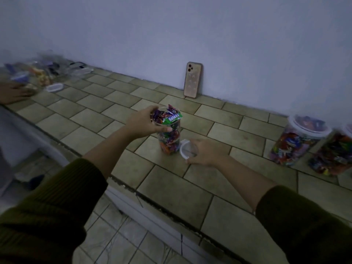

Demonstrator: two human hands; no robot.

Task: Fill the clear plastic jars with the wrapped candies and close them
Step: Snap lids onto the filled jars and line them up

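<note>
Olive-green knit sleeves are covering both forearms, and the two hands are working apart, one on each side of the open jar (pixel 169 143), which is standing upright on the tiled counter (pixel 171 187). The left hand (pixel 143 121) is gripping the open jar at its rim from the left, with the thumb lying across the front wall and the fingers curling round the back edge. The right hand (pixel 206 152) is pinching a clear round lid (pixel 187 149) just to the right of the open jar's base and holding it tilted on edge, low over the counter. The lid is sitting close beside the jar wall, and it is not possible to tell whether the two are touching.

Wrapped candies (pixel 168 133) are filling the open jar to the brim and heaping above it. A green wrapper (pixel 174 117) reading "Relaxa" is lying across the top and poking out past the rim to the right.

Behind the open jar, a phone (pixel 192 80) in a pinkish case is leaning upright against the pale wall (pixel 209 35), its camera side facing out. Well to the right of the open jar, a filled jar (pixel 297 143) is standing with a white lid on, and a second filled jar (pixel 333 157) is standing just beside it, partly cut off by the frame edge. Far to the left of the open jar, a blurred heap of wrappers and clear containers (pixel 40 73) is lying at the counter's end. A loose lid (pixel 54 87) is sitting on its nearer side, and another person's hand (pixel 14 92) is resting on the counter there.
</note>
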